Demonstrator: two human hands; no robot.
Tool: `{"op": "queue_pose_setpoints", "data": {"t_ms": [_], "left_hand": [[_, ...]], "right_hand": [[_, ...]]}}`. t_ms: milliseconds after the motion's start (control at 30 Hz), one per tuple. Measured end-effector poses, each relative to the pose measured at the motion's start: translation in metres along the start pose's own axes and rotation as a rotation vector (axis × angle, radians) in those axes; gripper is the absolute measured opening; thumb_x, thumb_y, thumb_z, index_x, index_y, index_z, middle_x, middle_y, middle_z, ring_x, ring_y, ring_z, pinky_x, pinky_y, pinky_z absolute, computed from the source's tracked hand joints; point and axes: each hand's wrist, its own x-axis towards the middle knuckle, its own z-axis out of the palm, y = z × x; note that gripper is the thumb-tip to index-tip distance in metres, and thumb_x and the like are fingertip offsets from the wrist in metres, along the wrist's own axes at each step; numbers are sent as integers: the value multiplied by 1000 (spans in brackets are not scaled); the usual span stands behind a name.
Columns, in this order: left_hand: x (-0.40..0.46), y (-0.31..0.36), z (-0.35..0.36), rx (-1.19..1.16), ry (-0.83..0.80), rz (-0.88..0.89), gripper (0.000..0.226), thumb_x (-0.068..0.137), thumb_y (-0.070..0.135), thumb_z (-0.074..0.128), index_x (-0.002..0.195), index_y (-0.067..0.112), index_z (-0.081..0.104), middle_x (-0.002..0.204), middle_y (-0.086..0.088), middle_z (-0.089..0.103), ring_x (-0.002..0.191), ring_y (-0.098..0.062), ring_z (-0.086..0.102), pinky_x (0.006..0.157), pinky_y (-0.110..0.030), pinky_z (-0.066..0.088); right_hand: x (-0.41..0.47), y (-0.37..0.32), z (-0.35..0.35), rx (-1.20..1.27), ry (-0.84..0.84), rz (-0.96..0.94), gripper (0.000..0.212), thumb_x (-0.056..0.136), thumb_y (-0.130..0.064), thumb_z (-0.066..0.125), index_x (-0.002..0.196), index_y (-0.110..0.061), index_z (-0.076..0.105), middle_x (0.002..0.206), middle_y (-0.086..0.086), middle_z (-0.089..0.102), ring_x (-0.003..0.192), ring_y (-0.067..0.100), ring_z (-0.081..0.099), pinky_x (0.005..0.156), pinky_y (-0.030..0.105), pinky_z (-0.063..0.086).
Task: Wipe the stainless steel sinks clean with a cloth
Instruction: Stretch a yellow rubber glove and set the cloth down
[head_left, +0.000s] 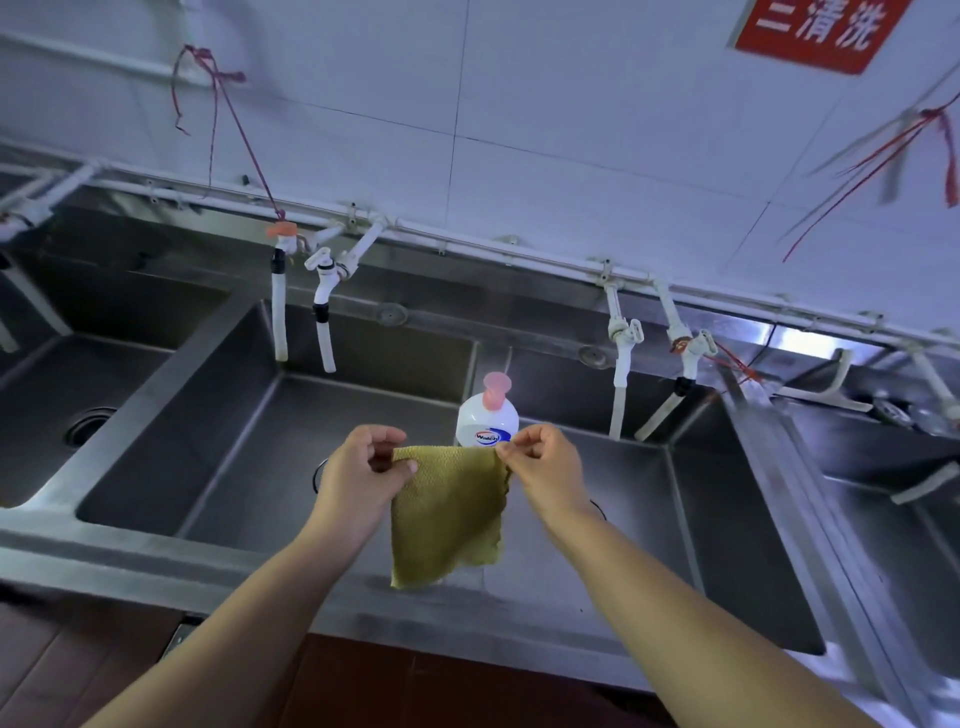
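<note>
While the left hand (363, 467) is pinching one top corner of the yellow-green cloth (447, 514) between thumb and curled fingers, the right hand (540, 467) is pinching the opposite top corner, so the cloth is hanging spread out between them in the air. Its lower edge is dangling ragged and uneven, above the front rim of the steel sinks (171, 551). Both bare forearms are reaching forward from the bottom of the view.

Just behind the cloth's upper edge, a white soap bottle (487, 415) with a pink pump top is standing upright, seemingly on the divider between the middle basin (244, 431) and the right basin (644, 519), though its base is hidden by the cloth. A round drain (89, 425) is showing in the floor of a further basin to the left. White taps with short hoses (304, 306) are hanging down over the middle basin, and another pair of taps (654, 358) is hanging over the right basin, all fed by a white pipe (467, 249) running along the tiled wall. Red strings (223, 104) are trailing from the wall to the taps, and a red sign (821, 31) with white characters is sitting at the upper right.
</note>
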Motion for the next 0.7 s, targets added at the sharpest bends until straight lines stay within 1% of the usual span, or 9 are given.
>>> {"op": "queue_pose_setpoints", "data": {"t_ms": [100, 200, 267, 333, 433, 500, 567, 633, 700], "left_hand": [[10, 2, -12, 156, 21, 52, 20, 80, 11, 70, 79, 31, 65, 79, 12, 66, 77, -1, 59, 63, -15, 42], [18, -3, -21, 218, 25, 48, 23, 79, 16, 70, 72, 36, 62, 72, 12, 65, 70, -6, 60, 60, -25, 47], [24, -7, -27, 233, 34, 53, 24, 77, 17, 71, 74, 39, 62, 72, 13, 65, 69, -7, 60, 62, -30, 49], [30, -12, -35, 237, 34, 86, 28, 76, 17, 73, 78, 43, 61, 77, 19, 63, 72, -3, 59, 63, -29, 48], [35, -19, -42, 250, 17, 145, 30, 76, 14, 74, 81, 42, 62, 85, 24, 61, 79, 2, 57, 66, -24, 47], [39, -25, -44, 241, 5, 148, 30, 76, 11, 74, 77, 39, 65, 85, 24, 62, 82, 4, 57, 67, -17, 44], [40, -28, -43, 236, -17, 126, 31, 77, 8, 74, 75, 38, 65, 83, 20, 64, 83, 6, 57, 66, -9, 42], [39, -29, -37, 246, -39, 111, 32, 77, 8, 74, 76, 38, 65, 84, 17, 64, 84, 8, 56, 65, -7, 41], [35, -28, -28, 248, -54, 102, 32, 78, 9, 73, 75, 39, 64, 81, 18, 64, 82, 9, 55, 65, -11, 40]], "right_hand": [[29, -12, 1, -146, -9, -35, 8, 83, -20, 65, 86, -16, 59, 86, -4, 64, 85, 18, 62, 76, 35, 50], [60, -27, 4, -297, 14, -67, 14, 86, -22, 59, 98, -13, 62, 101, 1, 64, 98, 22, 59, 82, 37, 50], [76, -39, 11, -468, 28, -82, 23, 89, -24, 54, 107, -13, 62, 108, 5, 57, 107, 25, 53, 80, 31, 44], [88, -48, 20, -613, 0, -61, 28, 86, -28, 51, 109, -16, 61, 107, 7, 50, 109, 27, 48, 74, 30, 37], [106, -49, 30, -822, -77, -44, 36, 79, -38, 53, 110, -20, 59, 114, 7, 47, 110, 27, 45, 79, 34, 41], [116, -44, 36, -919, -64, -54, 29, 81, -42, 53, 99, -20, 62, 110, 5, 54, 105, 26, 47, 76, 32, 40], [121, -38, 40, -970, -36, -78, 22, 83, -40, 50, 85, -20, 59, 95, 3, 62, 98, 23, 51, 68, 29, 38], [121, -33, 38, -960, -21, -89, 21, 82, -39, 52, 71, -21, 54, 76, -1, 58, 90, 22, 56, 62, 28, 38], [115, -27, 31, -928, -12, -77, 22, 79, -39, 54, 70, -20, 59, 71, -3, 58, 82, 22, 60, 58, 26, 39]]}}
